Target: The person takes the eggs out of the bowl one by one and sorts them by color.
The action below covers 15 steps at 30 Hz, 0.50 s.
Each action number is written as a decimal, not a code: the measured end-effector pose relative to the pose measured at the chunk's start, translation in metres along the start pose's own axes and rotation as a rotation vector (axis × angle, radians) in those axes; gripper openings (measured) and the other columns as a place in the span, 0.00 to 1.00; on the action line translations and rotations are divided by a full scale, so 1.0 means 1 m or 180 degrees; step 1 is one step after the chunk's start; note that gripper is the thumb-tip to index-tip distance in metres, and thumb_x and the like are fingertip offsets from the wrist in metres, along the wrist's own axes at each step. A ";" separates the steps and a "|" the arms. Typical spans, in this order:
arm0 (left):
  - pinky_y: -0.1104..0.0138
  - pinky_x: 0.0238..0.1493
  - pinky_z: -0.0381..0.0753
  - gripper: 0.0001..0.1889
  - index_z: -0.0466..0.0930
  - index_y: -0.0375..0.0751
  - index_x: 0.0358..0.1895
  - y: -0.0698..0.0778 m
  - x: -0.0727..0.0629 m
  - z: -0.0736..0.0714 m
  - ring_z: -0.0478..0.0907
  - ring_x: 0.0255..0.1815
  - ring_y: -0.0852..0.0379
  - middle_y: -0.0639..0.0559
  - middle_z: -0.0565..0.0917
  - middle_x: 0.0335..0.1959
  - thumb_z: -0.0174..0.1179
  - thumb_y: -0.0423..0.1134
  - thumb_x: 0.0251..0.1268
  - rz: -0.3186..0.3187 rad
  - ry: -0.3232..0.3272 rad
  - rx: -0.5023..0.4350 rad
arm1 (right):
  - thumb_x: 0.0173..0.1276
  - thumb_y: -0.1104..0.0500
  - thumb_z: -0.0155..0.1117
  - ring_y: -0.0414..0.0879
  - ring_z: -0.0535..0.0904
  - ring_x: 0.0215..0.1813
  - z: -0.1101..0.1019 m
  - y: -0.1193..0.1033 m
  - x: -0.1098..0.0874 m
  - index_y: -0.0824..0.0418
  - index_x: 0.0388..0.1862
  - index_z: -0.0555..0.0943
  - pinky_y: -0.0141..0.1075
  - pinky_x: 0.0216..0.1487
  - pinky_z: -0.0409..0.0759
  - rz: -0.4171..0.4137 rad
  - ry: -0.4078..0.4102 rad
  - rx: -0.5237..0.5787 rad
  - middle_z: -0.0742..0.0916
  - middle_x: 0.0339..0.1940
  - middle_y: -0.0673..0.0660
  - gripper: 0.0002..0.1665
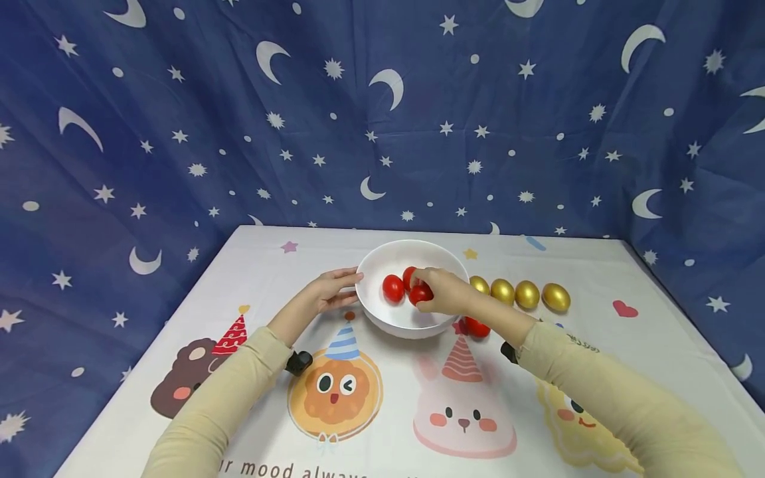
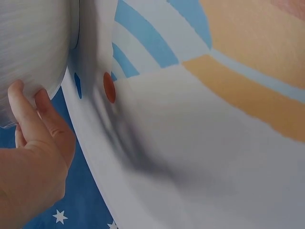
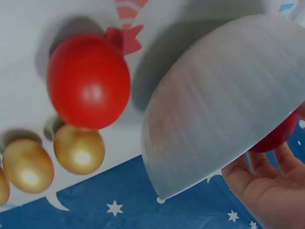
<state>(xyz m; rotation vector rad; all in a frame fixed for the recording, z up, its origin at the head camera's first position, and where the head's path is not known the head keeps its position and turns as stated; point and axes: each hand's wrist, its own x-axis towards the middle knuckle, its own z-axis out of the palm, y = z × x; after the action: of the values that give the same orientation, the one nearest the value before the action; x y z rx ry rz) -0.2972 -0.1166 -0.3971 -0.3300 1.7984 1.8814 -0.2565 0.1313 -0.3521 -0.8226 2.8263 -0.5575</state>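
A white bowl (image 1: 388, 323) stands on the table with red eggs inside. Two of them, a red egg (image 1: 393, 289) and another partly covered by fingers, lie in the bowl. My right hand (image 1: 445, 292) reaches over the right rim and grips a third red egg (image 1: 421, 295) inside the bowl; the right wrist view shows this egg (image 3: 275, 136) against the fingers. On the bowl's left side rests my left hand (image 1: 332, 291), its extended fingers touching the outer wall (image 2: 33, 52).
Right of the bowl, several gold eggs (image 1: 527, 295) stand in a row. One red egg (image 3: 89, 81) lies on the table beside the bowl, partly behind my right forearm in the head view. A blue curtain (image 1: 335, 133) with moons and stars hangs behind the printed tablecloth (image 1: 239, 438).
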 end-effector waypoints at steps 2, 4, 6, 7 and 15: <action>0.75 0.39 0.86 0.29 0.60 0.45 0.71 0.000 0.000 0.000 0.77 0.39 0.58 0.40 0.67 0.66 0.55 0.41 0.69 0.0001 -0.0013 0.0003 | 0.56 0.61 0.70 0.51 0.78 0.49 0.001 -0.002 -0.003 0.63 0.46 0.78 0.40 0.52 0.85 0.0087 0.0144 0.0124 0.85 0.45 0.59 0.19; 0.75 0.39 0.86 0.29 0.60 0.45 0.71 -0.001 0.001 0.001 0.77 0.39 0.58 0.40 0.66 0.66 0.55 0.41 0.69 0.0001 -0.0035 0.0007 | 0.57 0.60 0.70 0.52 0.78 0.49 0.001 -0.003 -0.005 0.63 0.47 0.78 0.41 0.52 0.86 0.0132 0.0240 0.0233 0.85 0.46 0.59 0.20; 0.76 0.39 0.86 0.29 0.60 0.45 0.71 -0.002 0.001 0.001 0.77 0.38 0.59 0.40 0.67 0.66 0.55 0.41 0.69 -0.0002 -0.0054 0.0016 | 0.57 0.59 0.69 0.52 0.78 0.49 0.001 -0.005 -0.008 0.62 0.48 0.78 0.40 0.51 0.86 0.0174 0.0304 0.0332 0.84 0.46 0.59 0.20; 0.76 0.38 0.86 0.29 0.60 0.45 0.71 -0.002 0.001 0.001 0.78 0.37 0.59 0.40 0.67 0.66 0.55 0.41 0.69 -0.0005 -0.0047 0.0023 | 0.57 0.59 0.69 0.51 0.78 0.48 0.001 -0.006 -0.009 0.62 0.48 0.78 0.39 0.50 0.86 0.0177 0.0329 0.0376 0.84 0.46 0.59 0.19; 0.77 0.36 0.86 0.28 0.60 0.44 0.71 -0.001 0.000 -0.001 0.78 0.33 0.62 0.39 0.66 0.66 0.54 0.41 0.69 0.0062 -0.0094 0.0040 | 0.59 0.59 0.68 0.48 0.77 0.38 -0.004 -0.010 -0.016 0.63 0.46 0.80 0.34 0.41 0.83 -0.0041 0.0538 0.0607 0.85 0.39 0.59 0.16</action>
<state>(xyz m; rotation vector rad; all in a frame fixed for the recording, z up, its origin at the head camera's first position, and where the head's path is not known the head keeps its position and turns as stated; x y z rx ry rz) -0.2968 -0.1175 -0.3981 -0.2798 1.7996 1.8778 -0.2394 0.1330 -0.3443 -0.7925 2.8582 -0.9229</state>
